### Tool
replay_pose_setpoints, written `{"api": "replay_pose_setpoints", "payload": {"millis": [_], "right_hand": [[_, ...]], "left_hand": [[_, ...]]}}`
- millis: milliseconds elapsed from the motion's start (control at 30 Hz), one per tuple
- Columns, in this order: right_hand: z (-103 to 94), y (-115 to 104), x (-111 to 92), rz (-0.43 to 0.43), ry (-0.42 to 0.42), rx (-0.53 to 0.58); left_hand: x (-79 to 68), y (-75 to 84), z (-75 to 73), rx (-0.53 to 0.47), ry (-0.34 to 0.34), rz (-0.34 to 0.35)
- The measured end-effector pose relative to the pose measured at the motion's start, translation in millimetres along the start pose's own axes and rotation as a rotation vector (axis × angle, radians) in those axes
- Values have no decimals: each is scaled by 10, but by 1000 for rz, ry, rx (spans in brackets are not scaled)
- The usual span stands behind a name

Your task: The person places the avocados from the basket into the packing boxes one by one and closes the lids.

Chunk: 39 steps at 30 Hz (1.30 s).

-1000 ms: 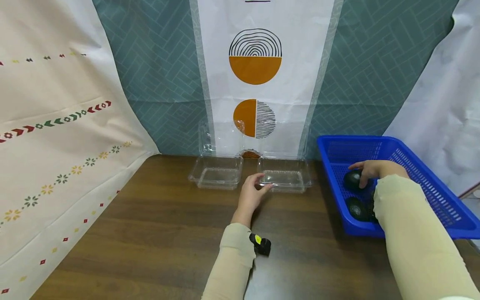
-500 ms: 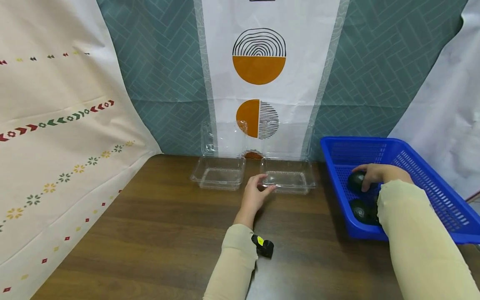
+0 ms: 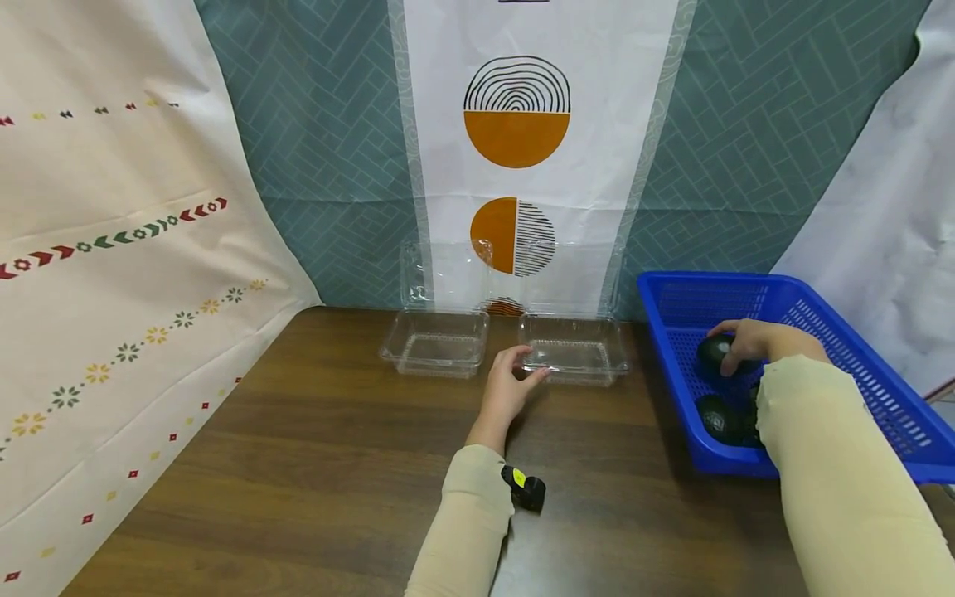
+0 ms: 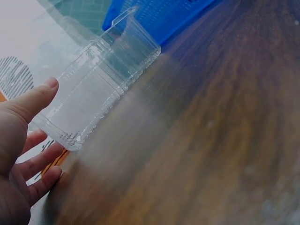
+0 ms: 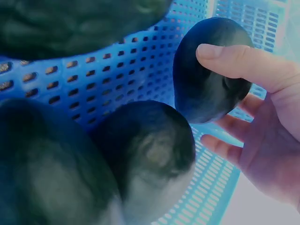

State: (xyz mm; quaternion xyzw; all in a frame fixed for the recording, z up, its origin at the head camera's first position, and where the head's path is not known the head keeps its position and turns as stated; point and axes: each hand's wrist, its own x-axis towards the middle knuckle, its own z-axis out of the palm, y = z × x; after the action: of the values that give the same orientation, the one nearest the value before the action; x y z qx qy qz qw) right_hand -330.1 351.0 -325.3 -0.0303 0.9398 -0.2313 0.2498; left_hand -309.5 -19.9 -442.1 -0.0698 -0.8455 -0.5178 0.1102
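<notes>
My right hand [image 3: 761,342] is inside the blue basket [image 3: 686,431] and grips a dark green avocado [image 5: 192,91], thumb on its near side and fingers behind. More avocados [image 5: 150,159] sit close around it in the right wrist view, one of them large at the top edge. My left hand [image 3: 505,388] is at the left end of the right-hand clear plastic clamshell container [image 3: 574,356]. Its thumb [image 4: 40,98] overlaps the container's side in the left wrist view, while the loosely extended fingers lie by the end wall. That container's lid stands up at the back.
A second clear clamshell container [image 3: 436,344], lid raised, stands to the left of the first. Both are at the back of the wooden table [image 3: 336,464], before a patterned cloth backdrop [image 3: 328,149]. The basket stands at the right, its rim higher than the containers.
My right hand has shifted slightly to the right and up with the avocado, still within the basket. The left hand stays at the container's end.
</notes>
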Motion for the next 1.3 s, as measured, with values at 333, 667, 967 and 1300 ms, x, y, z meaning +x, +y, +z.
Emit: {"api": "replay_pose_setpoints", "payload": {"millis": [333, 667, 967, 1300], "right_hand": [[-118, -50, -18, -87, 109, -65], [-217, -131, -100, -147, 173, -76], [-256, -167, -127, -151, 199, -98], [-309, -289, -183, -171, 228, -130]], "left_hand": [[6, -12, 9, -10, -4, 5], [5, -18, 14, -5, -4, 5], [2, -15, 8, -10, -17, -5], [-18, 7, -7, -19, -18, 1]]}}
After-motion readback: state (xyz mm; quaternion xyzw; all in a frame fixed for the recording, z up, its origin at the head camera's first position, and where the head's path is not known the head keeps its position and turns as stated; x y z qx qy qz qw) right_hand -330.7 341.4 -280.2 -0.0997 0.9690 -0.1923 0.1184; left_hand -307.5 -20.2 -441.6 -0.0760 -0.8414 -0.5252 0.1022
